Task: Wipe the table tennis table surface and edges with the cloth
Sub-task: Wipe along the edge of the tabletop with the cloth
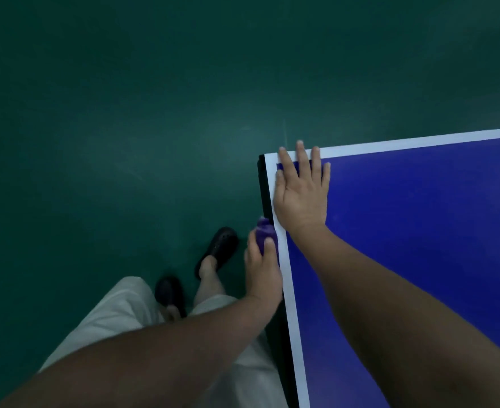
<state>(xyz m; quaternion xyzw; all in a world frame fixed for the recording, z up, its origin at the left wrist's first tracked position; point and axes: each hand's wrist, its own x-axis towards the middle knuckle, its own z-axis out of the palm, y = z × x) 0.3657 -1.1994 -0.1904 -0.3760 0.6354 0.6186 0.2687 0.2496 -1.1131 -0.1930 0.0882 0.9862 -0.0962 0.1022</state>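
The blue table tennis table [419, 231], edged with a white line, fills the right side, its corner at the upper middle. My right hand [301, 192] lies flat on the table top close to that corner, fingers straight and spread. My left hand [262, 266] grips a bunched purple cloth [265, 232] and holds it against the table's dark left side edge, just below the right wrist. Part of the cloth is hidden inside the fist.
Dark green floor [125, 113] spreads to the left and beyond the table. My legs in light trousers [119, 316] and black clogs [218, 250] stand close beside the table's left edge.
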